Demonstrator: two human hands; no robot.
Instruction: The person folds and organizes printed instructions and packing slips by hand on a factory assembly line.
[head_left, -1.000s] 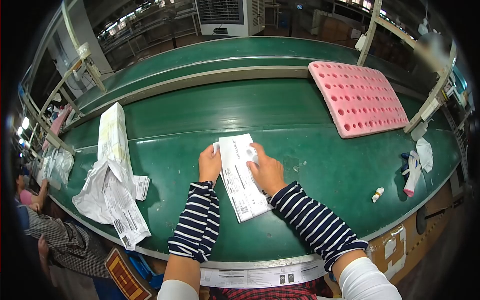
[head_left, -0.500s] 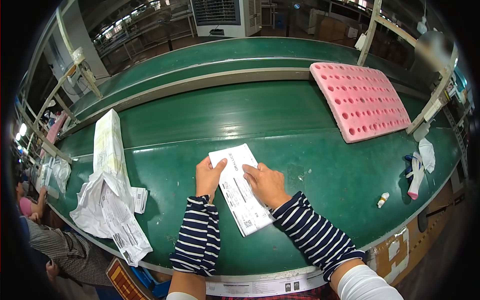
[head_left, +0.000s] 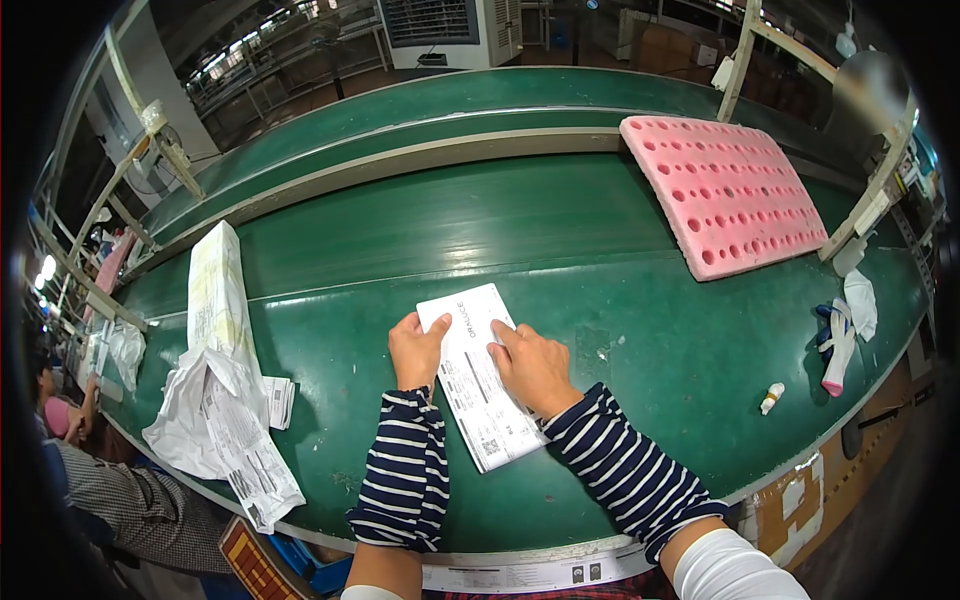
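A folded white instruction sheet (head_left: 477,398), printed with black text, a QR code and a logo word, lies at a slant on the green work surface. My left hand (head_left: 415,352) grips its upper left edge, thumb on top and the other fingers out of sight beneath. On the right edge, my right hand (head_left: 535,370) is closed on the sheet with its index finger and thumb bent over the printed face. To the left, a small stack of folded sheets (head_left: 281,402) rests against a long bundle in crumpled white paper wrapping (head_left: 217,300).
A pink foam block with rows of holes (head_left: 728,200) leans at the back right. Near the right edge lie a glove (head_left: 838,350), a white crumpled piece (head_left: 860,305) and a small whitish item (head_left: 771,398). A co-worker's arm (head_left: 85,408) shows at far left.
The view has shifted slightly. Both hands stay on the sheet, and the right index finger has moved a little along its face. Nothing has been let go.
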